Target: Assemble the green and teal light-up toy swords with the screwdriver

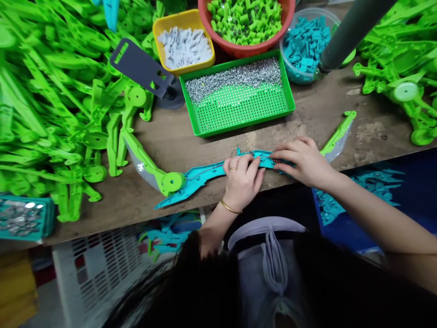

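Note:
A blue plastic toy bow body [208,171] lies across the front of the wooden table, its inner side up with a thin wire along it. A green and grey limb [145,166] with a round hub joins its left end; another green and grey limb [337,139] sticks out on the right. My left hand [241,180], with a ring and a bracelet, is closed around the middle of the body. My right hand [305,161] pinches at the body's right part, beside a small red piece [276,160] partly hidden by the fingertips.
Behind the bow stands a green mesh tray [239,109] of screws. Beyond it are a yellow bin [184,68] of pale parts, a red bowl [246,48] of green pieces and a clear tub [300,77] of blue pieces. Green limbs [51,91] heap at left. A dark pole [355,34] slants in.

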A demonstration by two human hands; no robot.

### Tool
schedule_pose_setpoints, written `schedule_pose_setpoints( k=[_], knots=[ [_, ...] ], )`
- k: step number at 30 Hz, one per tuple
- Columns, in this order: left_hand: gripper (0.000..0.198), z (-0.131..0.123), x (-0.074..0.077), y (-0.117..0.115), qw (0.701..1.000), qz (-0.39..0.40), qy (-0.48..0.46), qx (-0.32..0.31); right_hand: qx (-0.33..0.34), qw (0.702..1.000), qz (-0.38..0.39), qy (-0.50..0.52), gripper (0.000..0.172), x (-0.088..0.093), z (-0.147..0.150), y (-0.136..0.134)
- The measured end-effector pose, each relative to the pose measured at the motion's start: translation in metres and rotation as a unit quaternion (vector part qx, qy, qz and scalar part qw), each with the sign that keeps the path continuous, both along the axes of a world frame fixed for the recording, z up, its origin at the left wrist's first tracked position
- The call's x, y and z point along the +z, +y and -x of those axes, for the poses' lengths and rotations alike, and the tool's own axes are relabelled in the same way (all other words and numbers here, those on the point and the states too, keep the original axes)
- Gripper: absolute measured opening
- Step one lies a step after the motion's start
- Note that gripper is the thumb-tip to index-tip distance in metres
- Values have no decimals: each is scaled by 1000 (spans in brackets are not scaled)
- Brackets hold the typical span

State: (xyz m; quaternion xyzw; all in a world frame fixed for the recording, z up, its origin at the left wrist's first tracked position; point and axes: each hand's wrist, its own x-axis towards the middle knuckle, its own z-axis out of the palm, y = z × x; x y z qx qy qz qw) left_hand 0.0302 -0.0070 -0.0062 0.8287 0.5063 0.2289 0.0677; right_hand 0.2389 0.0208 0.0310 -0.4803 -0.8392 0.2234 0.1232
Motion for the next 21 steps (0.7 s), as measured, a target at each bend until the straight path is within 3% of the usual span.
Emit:
schedule_pose_setpoints(
  k=[6,21],
  knots=[
    [26,0,-1,0,1000,-7,-10,1,-16,999,31,39,19,2,-8,-3],
    [27,0,-3,0,1000,-8,-17,-1,-43,992,-103,-59,17,-5,0,-18]
  ],
)
